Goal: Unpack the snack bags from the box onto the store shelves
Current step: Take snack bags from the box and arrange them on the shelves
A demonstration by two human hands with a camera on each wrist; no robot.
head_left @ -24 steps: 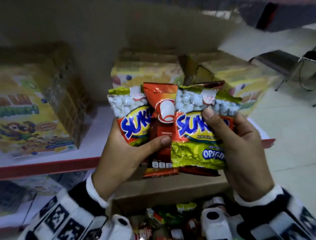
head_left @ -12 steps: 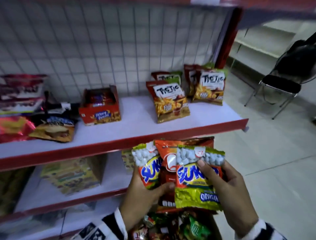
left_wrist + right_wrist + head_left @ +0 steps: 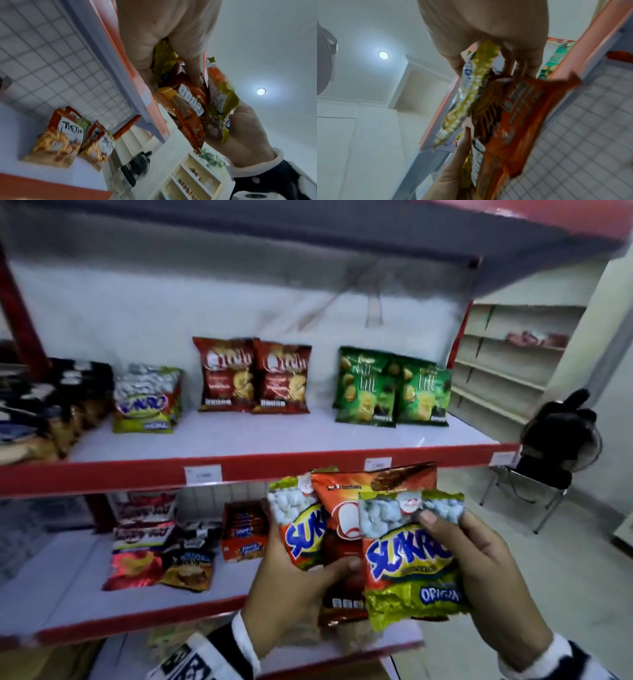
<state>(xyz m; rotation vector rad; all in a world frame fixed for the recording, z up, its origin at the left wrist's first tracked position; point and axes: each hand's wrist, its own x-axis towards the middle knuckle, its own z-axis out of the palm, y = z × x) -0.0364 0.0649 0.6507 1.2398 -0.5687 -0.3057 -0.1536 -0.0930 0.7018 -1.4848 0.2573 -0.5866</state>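
Observation:
My left hand [image 3: 308, 583] grips a Sukro nut bag [image 3: 301, 529] and an orange-red snack bag [image 3: 342, 508], thumb across their fronts. My right hand [image 3: 479, 570] holds a second Sukro bag [image 3: 407, 570] in front of them, thumb near its top. The bundle hangs just below the red edge of the upper shelf [image 3: 274, 436], where another Sukro bag [image 3: 145, 402] stands at the left. The left wrist view shows my left hand [image 3: 171, 54] round the orange bag [image 3: 187, 108]. In the right wrist view, my right hand [image 3: 488, 33] pinches the Sukro bag [image 3: 471, 88].
Red chip bags [image 3: 253, 376] and green chip bags [image 3: 394, 388] stand on the upper shelf, with bare shelf between the groups. The lower shelf [image 3: 68, 594] carries snack packs and a red carton [image 3: 245, 530]. A chair with a black bag [image 3: 548, 460] stands at the right.
My view has risen from the box and low shelves to the upper shelf. Both hands have lifted the bags. My right thumb has slid to the top of its Sukro bag.

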